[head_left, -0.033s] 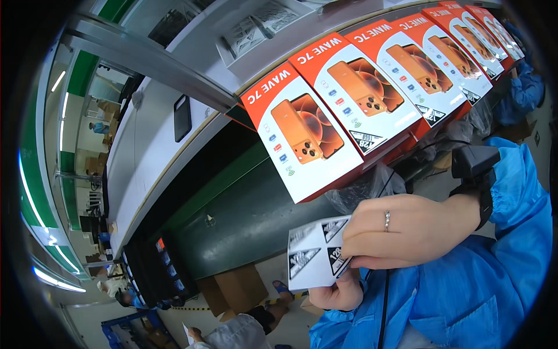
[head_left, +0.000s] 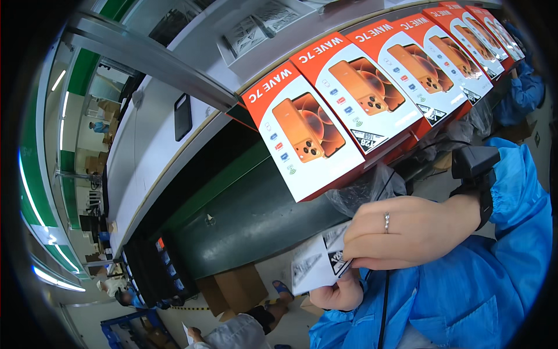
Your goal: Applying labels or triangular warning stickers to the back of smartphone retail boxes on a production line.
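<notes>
A white sheet of black-and-white triangular stickers, slightly blurred, is held in front of my blue smock. From below, my left hand grips it, thumb near its lower edge. My right hand, with a ring and a dark wrist strap, bends its fingers closed over the sheet's right edge; its fingertips are partly hidden. Just beyond the hands, the closest phone box, red and white with an orange phone picture, has no triangular sticker showing. The neighbouring phone box carries one at its near corner.
More such boxes run in a row to the upper right. Behind them is a white tray. A dark phone-shaped object rests on the white bench. A green conveyor belt, an open carton and other people are around.
The sticker sheet has tilted and shifted slightly to the right between my hands. Both hands stay nearly in place, and the boxes look almost unchanged.
</notes>
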{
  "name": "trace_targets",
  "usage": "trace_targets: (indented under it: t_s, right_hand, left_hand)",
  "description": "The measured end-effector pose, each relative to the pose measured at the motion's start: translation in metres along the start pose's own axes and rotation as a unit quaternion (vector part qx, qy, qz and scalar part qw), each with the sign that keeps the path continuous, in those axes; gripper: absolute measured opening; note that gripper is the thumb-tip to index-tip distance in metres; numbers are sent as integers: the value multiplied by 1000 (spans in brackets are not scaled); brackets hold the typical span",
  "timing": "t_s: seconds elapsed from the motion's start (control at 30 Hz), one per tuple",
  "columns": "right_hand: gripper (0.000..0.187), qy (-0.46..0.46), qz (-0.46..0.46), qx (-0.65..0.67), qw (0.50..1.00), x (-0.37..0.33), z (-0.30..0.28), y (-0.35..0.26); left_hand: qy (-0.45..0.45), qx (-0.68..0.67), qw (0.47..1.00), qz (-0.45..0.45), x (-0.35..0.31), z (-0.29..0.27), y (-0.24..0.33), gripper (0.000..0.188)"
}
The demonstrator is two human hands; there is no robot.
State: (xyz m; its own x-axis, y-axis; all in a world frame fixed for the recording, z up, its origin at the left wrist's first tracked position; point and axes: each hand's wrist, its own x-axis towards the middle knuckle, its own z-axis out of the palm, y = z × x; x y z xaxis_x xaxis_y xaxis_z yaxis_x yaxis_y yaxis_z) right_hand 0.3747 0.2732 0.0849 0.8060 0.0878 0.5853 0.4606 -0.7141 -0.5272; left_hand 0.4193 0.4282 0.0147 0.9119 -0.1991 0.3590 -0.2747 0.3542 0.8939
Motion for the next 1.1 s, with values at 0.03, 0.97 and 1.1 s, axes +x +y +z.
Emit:
trace_targets:
  t_s: [0.03,0.97,1.1]
  right_hand:
    - [21,-24,-2,1,1000,0,2,-1]
    - [14,-268,336,103,897,107,-40,54]
    - [14,-286,329,98,895,108,-38,58]
  left_hand:
    - [-40,37,999,7,-1,-7,-1,37]
    - [71,135,988,9,41,-35,-29,25]
    - [60,147,987,2,44,-36,-33,26]
